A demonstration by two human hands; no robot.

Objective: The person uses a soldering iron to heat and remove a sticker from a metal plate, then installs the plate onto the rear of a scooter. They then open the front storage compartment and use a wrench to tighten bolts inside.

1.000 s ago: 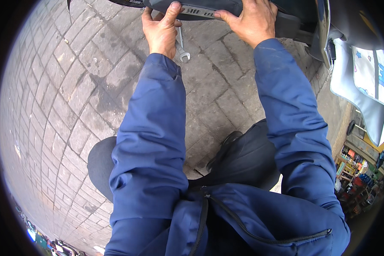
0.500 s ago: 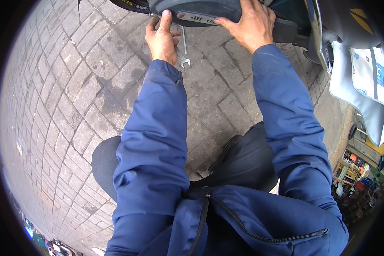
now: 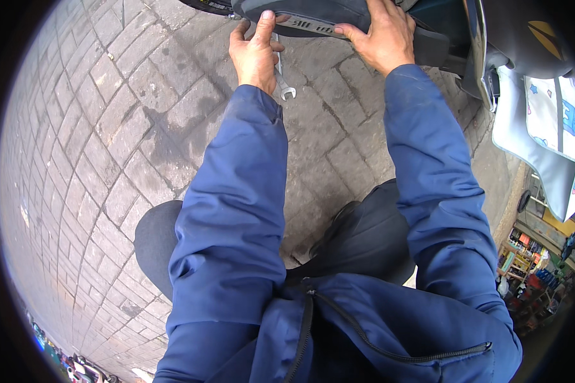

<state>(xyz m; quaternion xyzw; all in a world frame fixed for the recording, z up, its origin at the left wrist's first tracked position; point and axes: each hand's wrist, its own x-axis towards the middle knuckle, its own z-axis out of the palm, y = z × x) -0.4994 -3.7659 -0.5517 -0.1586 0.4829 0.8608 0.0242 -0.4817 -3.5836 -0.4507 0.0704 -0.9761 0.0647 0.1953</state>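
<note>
"Where is the dark plastic cover (image 3: 316,10) sitting?"
"Far centre; the left hand (image 3: 254,56) and right hand (image 3: 388,39) are both gripping it."
"The open-end wrench (image 3: 283,83)?"
"Lying on the paving (image 3: 335,137), right of the left hand."

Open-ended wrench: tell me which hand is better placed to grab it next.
Probably the left hand: the open-ended wrench shows right beside its wrist, while the right hand is farther across, on the dark panel.
</note>
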